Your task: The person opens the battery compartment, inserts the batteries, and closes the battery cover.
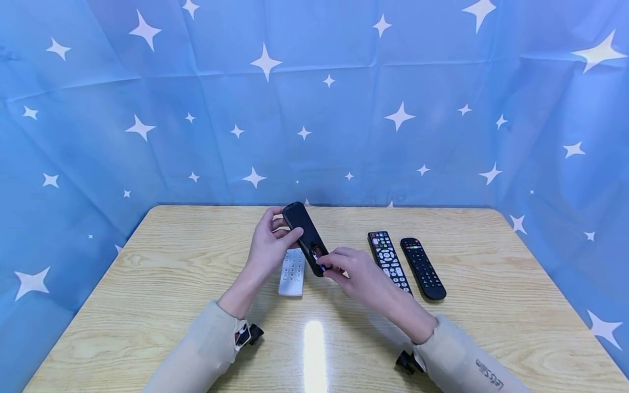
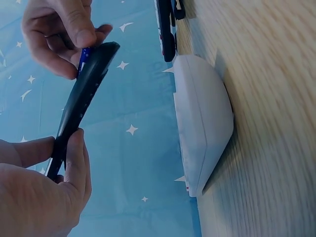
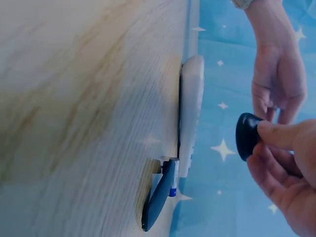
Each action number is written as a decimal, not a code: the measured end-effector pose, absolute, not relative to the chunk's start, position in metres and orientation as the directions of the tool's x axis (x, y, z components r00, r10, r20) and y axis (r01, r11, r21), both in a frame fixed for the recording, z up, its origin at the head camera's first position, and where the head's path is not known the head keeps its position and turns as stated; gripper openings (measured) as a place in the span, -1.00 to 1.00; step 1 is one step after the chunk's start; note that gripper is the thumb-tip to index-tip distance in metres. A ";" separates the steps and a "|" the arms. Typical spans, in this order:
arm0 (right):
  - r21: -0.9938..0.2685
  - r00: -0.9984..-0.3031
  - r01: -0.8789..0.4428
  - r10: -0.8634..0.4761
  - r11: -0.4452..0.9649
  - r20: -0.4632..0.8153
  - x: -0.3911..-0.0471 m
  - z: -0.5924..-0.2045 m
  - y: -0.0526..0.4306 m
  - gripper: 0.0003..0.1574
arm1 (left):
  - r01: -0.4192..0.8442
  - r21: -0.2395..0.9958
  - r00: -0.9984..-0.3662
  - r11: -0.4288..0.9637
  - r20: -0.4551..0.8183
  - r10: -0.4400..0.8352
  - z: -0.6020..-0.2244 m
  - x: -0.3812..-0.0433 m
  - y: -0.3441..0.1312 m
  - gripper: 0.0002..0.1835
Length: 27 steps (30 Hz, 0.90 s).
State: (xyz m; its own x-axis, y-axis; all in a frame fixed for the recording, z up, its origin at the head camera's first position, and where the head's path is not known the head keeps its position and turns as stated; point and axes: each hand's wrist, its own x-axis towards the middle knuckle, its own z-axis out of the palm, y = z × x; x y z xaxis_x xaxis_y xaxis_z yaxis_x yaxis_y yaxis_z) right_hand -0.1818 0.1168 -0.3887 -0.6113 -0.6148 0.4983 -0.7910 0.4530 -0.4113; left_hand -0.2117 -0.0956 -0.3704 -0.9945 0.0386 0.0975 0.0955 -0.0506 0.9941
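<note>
My left hand [image 1: 269, 243] grips a black remote control [image 1: 301, 218] above the table, its back turned up and tilted down to the right. Near its lower end the battery compartment [image 1: 316, 252] lies uncovered. Over that end my right hand [image 1: 361, 273] pinches a blue battery [image 2: 84, 55], which touches the remote in the left wrist view. The fingers hide much of the compartment. On the tabletop in the right wrist view lie a dark curved piece [image 3: 158, 200], like a battery cover, and a blue-ended battery [image 3: 173, 185] beside it.
A white remote [image 1: 292, 275] lies on the wooden table [image 1: 162, 262] below the left hand. Right of the hands are a black remote with white buttons [image 1: 388, 259] and another black remote [image 1: 423, 270]. A blue star-patterned cloth [image 1: 314, 109] hangs behind.
</note>
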 end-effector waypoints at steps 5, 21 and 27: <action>-0.410 -0.650 -0.760 -0.567 0.505 0.506 -0.180 -0.388 0.117 -0.54 | 0.110 0.992 -0.992 -0.056 0.113 0.057 -0.369 -0.211 -0.094 -0.50; -0.824 -0.838 -0.433 -0.501 0.366 0.217 -0.184 -0.385 0.121 -0.09 | 0.090 0.993 -0.992 -0.079 0.097 0.081 -0.364 -0.210 -0.095 -0.50; -0.856 -0.848 -0.422 -0.464 0.300 0.255 -0.187 -0.389 0.120 0.00 | 0.115 0.990 -0.986 -0.078 0.123 0.111 -0.362 -0.208 -0.090 -0.51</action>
